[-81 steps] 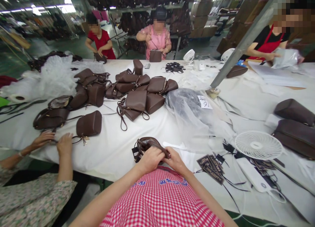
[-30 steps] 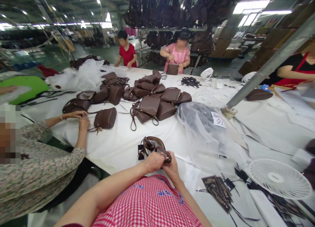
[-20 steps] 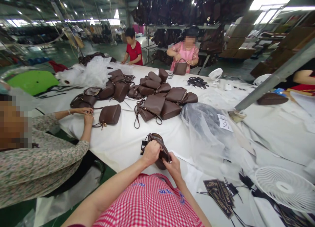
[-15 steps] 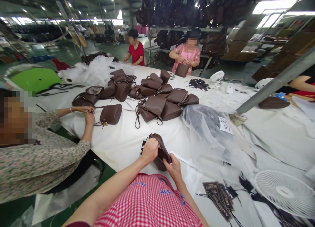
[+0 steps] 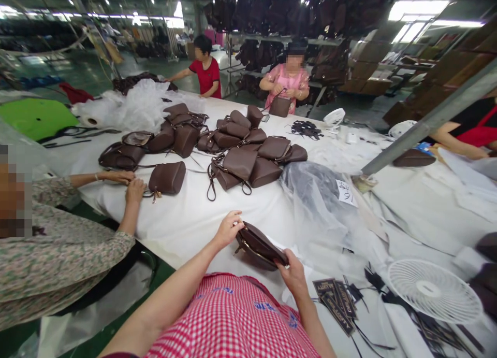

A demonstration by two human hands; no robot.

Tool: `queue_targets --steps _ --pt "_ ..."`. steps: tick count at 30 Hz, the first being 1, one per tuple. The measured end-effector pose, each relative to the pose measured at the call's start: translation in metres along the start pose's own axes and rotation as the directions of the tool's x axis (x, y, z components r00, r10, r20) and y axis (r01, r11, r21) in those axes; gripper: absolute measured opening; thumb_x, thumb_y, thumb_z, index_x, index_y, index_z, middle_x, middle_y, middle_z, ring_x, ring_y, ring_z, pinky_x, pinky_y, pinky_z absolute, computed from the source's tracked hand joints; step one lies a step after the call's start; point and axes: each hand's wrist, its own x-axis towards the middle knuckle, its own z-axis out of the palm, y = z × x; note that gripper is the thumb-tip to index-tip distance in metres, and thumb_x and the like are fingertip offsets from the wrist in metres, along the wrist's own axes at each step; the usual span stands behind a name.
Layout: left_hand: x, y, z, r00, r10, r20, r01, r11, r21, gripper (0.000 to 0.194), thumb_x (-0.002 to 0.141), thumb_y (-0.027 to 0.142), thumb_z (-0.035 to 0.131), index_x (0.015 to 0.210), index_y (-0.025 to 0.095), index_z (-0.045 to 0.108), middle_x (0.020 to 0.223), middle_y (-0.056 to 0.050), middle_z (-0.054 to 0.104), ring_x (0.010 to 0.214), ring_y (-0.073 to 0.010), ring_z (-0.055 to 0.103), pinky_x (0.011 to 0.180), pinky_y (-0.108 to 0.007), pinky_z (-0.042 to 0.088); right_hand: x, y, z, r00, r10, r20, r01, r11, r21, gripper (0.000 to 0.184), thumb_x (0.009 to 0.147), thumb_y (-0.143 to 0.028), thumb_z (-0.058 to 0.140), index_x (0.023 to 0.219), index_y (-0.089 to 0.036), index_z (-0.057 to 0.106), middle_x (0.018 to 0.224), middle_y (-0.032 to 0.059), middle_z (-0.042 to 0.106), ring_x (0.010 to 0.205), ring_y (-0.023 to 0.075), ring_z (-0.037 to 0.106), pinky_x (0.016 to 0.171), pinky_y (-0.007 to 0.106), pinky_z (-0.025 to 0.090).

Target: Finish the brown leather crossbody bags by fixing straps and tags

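Note:
A dark brown handbag (image 5: 258,245) with a gold-coloured zip is held tilted in front of my apron, its zip edge showing. My left hand (image 5: 229,229) pinches its upper left corner, thumb and fingers closed. On the lower right end, my right hand (image 5: 292,270) grips the bag with the thumb on the near side. Beyond my hands lies a pile of brown handbags (image 5: 243,163) on the white-covered table (image 5: 186,233). Black hang tags (image 5: 334,303) with gold lettering lie to the right of my right hand.
A white fan (image 5: 435,290) stands at the right, near a clear plastic bag (image 5: 322,208) with dark contents. A slanted metal pole (image 5: 427,119) crosses the right side. At the left, a co-worker's hands (image 5: 134,184) are beside another brown handbag (image 5: 167,177). Two more people work across the table.
The handbag has turned so that its zip edge faces me. My left hand has moved from its opening to the upper left corner; my right hand has shifted right. The view has swung slightly.

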Motion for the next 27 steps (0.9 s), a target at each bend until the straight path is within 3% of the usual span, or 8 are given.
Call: queue_targets --steps 2,6,12,16,20,22,24,27 --pt "-0.004 -0.002 0.002 0.992 0.008 0.122 0.009 0.990 -0.139 0.014 0.081 0.018 0.053 0.071 0.017 0.062 0.112 -0.007 0.065 0.108 -0.0202 0.057 0.093 -0.033 0.043 0.004 -0.001 -0.011 0.999 -0.027 0.029 0.029 0.997 -0.068 0.016 0.076 -0.033 0.053 0.085 -0.020 0.056 0.074 0.0026 0.059 0.068 0.0199 0.055 0.064 0.031 0.045" --pt "-0.019 -0.004 0.010 0.979 -0.018 0.205 0.084 0.945 -0.315 0.014 0.075 0.015 0.057 0.088 0.017 0.063 0.108 -0.006 0.065 0.100 -0.0187 0.059 0.086 -0.030 0.046 0.019 -0.033 -0.023 0.972 -0.216 0.095 0.233 0.940 -0.250 0.050 0.076 -0.029 0.059 0.123 -0.019 0.051 0.116 0.0134 0.059 0.105 0.0292 0.054 0.089 0.043 0.043" --pt "-0.029 -0.010 0.023 0.949 -0.064 0.310 0.182 0.912 -0.368 0.039 0.065 0.003 0.050 0.101 0.016 0.059 0.096 -0.001 0.062 0.070 -0.0092 0.054 0.067 -0.021 0.046 0.034 -0.079 -0.010 0.949 -0.249 0.191 0.306 0.869 -0.389 0.029 0.081 -0.018 0.055 0.109 -0.019 0.062 0.102 0.0113 0.061 0.092 0.0248 0.056 0.082 0.037 0.044" --pt "-0.031 -0.013 0.024 0.930 -0.017 0.366 0.144 0.936 -0.322 0.033 0.066 0.006 0.059 0.097 0.016 0.062 0.093 -0.001 0.059 0.067 -0.0097 0.050 0.064 -0.022 0.044 0.014 -0.088 -0.016 0.984 -0.173 0.040 0.169 0.849 -0.500 0.034 0.082 -0.017 0.050 0.114 -0.018 0.061 0.108 0.0141 0.058 0.096 0.0281 0.054 0.084 0.042 0.043" --pt "-0.037 -0.013 0.026 0.879 0.179 0.442 -0.019 0.939 -0.343 0.038 0.069 0.016 0.070 0.107 0.019 0.062 0.102 -0.004 0.056 0.083 -0.0153 0.053 0.074 -0.027 0.048 -0.012 -0.092 -0.026 0.995 0.062 -0.082 -0.082 0.961 -0.264 0.025 0.086 -0.025 0.042 0.100 -0.017 0.062 0.094 0.0120 0.062 0.087 0.0257 0.059 0.079 0.040 0.047" --pt "-0.040 -0.013 0.031 0.812 0.270 0.518 -0.042 0.912 -0.409 0.044 0.072 0.022 0.072 0.115 0.021 0.061 0.110 -0.006 0.054 0.085 -0.0154 0.054 0.076 -0.029 0.049 -0.021 -0.091 -0.025 0.953 0.297 -0.058 -0.298 0.954 -0.021 0.025 0.087 -0.039 0.045 0.085 -0.019 0.060 0.081 0.0082 0.064 0.074 0.0235 0.062 0.070 0.037 0.050" --pt "-0.040 -0.013 0.037 0.745 0.322 0.584 -0.021 0.886 -0.462 0.048 0.075 0.027 0.072 0.121 0.024 0.060 0.120 -0.008 0.050 0.084 -0.0148 0.056 0.076 -0.030 0.050 -0.026 -0.087 -0.022 0.868 0.497 -0.014 -0.481 0.846 0.229 0.031 0.081 -0.051 0.052 0.082 -0.020 0.055 0.073 0.0053 0.065 0.067 0.0226 0.063 0.061 0.035 0.051" --pt "-0.039 -0.014 0.047 0.689 0.379 0.618 -0.050 0.875 -0.481 0.049 0.078 0.034 0.070 0.125 0.026 0.060 0.131 -0.010 0.046 0.100 -0.0208 0.058 0.087 -0.036 0.049 -0.029 -0.084 -0.017 0.783 0.614 -0.095 -0.532 0.741 0.409 0.043 0.071 -0.052 0.063 0.095 -0.019 0.051 0.074 0.0037 0.065 0.065 0.0219 0.064 0.057 0.033 0.052"
